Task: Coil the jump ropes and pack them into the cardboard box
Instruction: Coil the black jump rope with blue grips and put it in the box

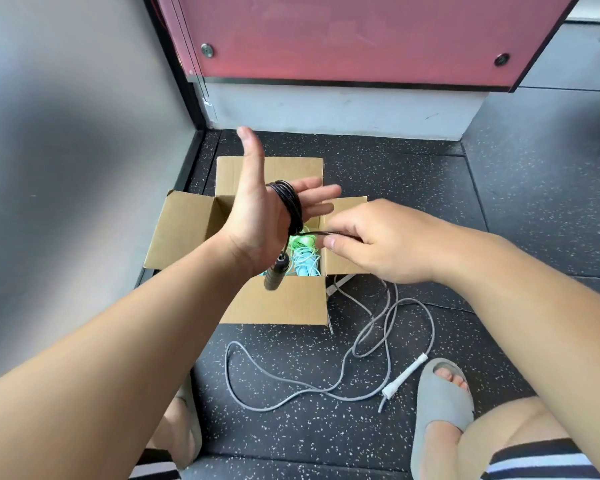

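My left hand (257, 216) is held flat above the open cardboard box (274, 303), thumb up and fingers straight. A black jump rope (291, 206) is wound in several turns around its palm, and one black handle (276, 273) dangles below the wrist. My right hand (381, 242) pinches the rope's other black end just right of the coil. Inside the box lie a green rope (300, 241) and a light blue rope (305, 259). A grey jump rope (361, 344) with a white handle (406, 375) sprawls loose on the floor in front of the box.
The box stands on dark speckled rubber flooring (430, 209) in a corner, with a grey wall (66, 168) to the left and a pink panel (354, 36) behind. My feet in grey slides (440, 403) are close to the loose grey rope.
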